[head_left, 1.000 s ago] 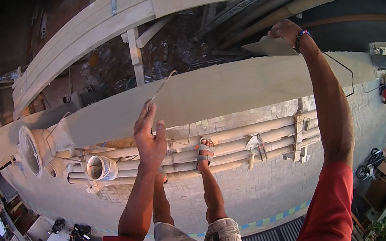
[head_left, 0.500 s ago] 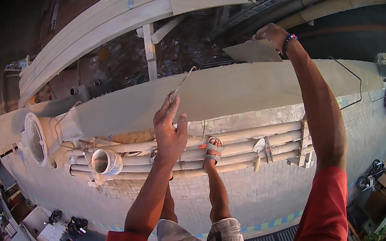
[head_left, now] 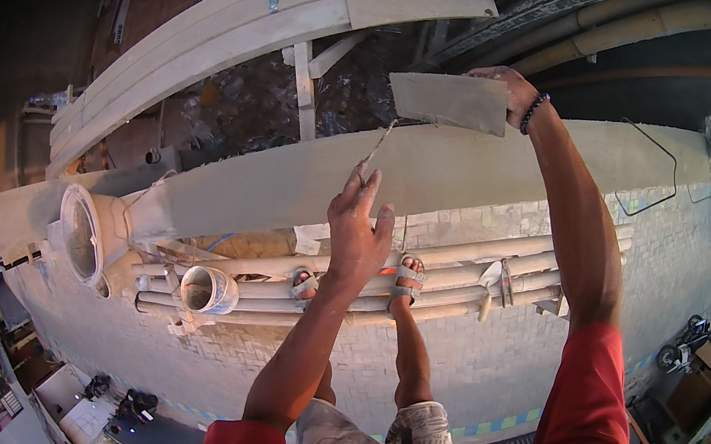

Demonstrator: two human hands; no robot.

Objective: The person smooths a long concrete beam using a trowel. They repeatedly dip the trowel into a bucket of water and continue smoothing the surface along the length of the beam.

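My right hand (head_left: 512,97) grips the right end of a flat rectangular grey plastering board (head_left: 452,101), raised just above the far edge of a long plastered beam (head_left: 287,184). Its handle, if it has one, is hidden. My left hand (head_left: 360,232) is lifted over the beam's near side, thumb apart. Between its raised fingers is a thin, mortar-smeared rod (head_left: 380,141), whose tip points up toward the board's lower left corner. The rod's exact kind cannot be made out.
I stand in sandals on bamboo poles (head_left: 452,255) high above a paved ground. On them rest a bucket (head_left: 222,294), a pointed trowel (head_left: 491,277) and a pincer-like tool (head_left: 507,281). A bent wire (head_left: 675,178) juts from the beam. Curved timber (head_left: 216,45) lies beyond.
The board has turned its broad face toward me and come lower and left. My left hand has moved right with the rod, closer to the board. The whole view has shifted slightly.
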